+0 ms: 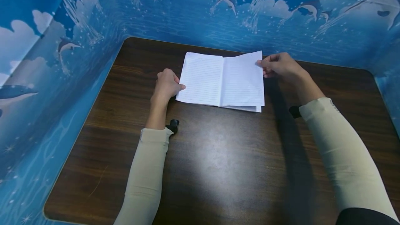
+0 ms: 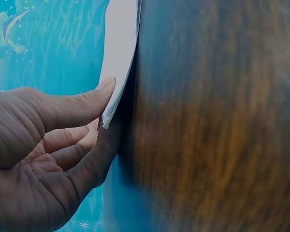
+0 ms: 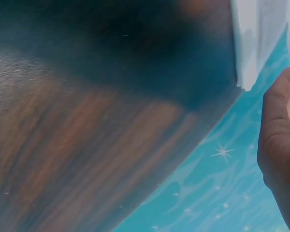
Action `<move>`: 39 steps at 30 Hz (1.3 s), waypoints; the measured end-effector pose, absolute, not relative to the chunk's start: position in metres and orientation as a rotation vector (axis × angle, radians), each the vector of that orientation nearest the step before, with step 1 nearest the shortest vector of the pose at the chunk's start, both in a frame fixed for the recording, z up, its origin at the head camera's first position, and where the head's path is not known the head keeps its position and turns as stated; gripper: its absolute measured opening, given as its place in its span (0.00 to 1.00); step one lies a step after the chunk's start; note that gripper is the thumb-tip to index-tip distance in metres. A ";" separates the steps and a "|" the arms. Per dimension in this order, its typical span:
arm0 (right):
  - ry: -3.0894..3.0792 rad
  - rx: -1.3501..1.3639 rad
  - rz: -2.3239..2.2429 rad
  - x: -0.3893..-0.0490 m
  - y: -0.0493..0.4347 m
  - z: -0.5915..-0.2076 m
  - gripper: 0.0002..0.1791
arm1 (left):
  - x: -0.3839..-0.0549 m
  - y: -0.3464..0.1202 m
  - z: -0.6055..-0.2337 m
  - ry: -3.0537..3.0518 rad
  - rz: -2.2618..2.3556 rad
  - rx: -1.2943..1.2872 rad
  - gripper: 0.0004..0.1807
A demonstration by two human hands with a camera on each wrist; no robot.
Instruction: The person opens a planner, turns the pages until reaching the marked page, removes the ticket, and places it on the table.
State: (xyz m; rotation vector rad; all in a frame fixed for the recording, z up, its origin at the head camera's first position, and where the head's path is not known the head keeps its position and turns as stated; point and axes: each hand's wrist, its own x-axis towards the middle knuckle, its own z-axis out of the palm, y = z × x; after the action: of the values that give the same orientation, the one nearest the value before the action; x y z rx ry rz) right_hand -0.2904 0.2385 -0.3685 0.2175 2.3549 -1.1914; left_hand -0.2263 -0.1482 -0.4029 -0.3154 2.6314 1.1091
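Note:
An open notebook (image 1: 201,77) with lined white pages lies at the far side of the table. My left hand (image 1: 166,84) pinches its left edge, thumb on top of the pages and fingers beneath, as the left wrist view shows with the hand (image 2: 53,140) at the paper's corner (image 2: 117,72). On the other side my right hand (image 1: 281,66) pinches the outer edge of a right-hand page (image 1: 243,79), which is lifted a little off the pages below. Only part of the right hand (image 3: 282,130) shows in the right wrist view, beside the notebook's edge (image 3: 249,48).
The dark wood-grain table (image 1: 218,169) has rounded corners. A blue sea-and-dolphin cloth (image 1: 187,16) hangs behind it and along its sides. Black wrist straps (image 1: 173,126) show at the sleeve cuffs.

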 end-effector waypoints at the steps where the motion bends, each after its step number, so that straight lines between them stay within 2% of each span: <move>1: 2.337 0.224 -1.219 -0.291 0.237 -0.366 0.27 | -0.226 -0.149 -0.403 2.631 1.109 -0.315 0.10; 17: 2.121 0.142 -1.645 -0.303 0.180 -0.329 0.15 | -0.227 -0.154 -0.404 2.638 1.108 -0.320 0.09; 25: 2.073 0.086 -1.681 -0.309 0.139 -0.317 0.20 | -0.230 -0.153 -0.406 2.655 1.098 -0.296 0.08; 32: 2.001 0.035 -1.749 -0.315 0.106 -0.319 0.14 | -0.230 -0.151 -0.404 2.665 1.104 -0.282 0.08; 39: 1.931 0.042 -1.805 -0.321 0.066 -0.337 0.13 | -0.229 -0.152 -0.403 2.651 1.103 -0.278 0.08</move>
State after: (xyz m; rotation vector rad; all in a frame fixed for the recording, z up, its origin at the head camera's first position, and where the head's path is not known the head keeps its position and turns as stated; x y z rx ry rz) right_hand -0.3214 0.0663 -0.3370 0.0423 1.9311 -1.8048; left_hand -0.2288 -0.1516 -0.4034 -0.2784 2.6515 1.1031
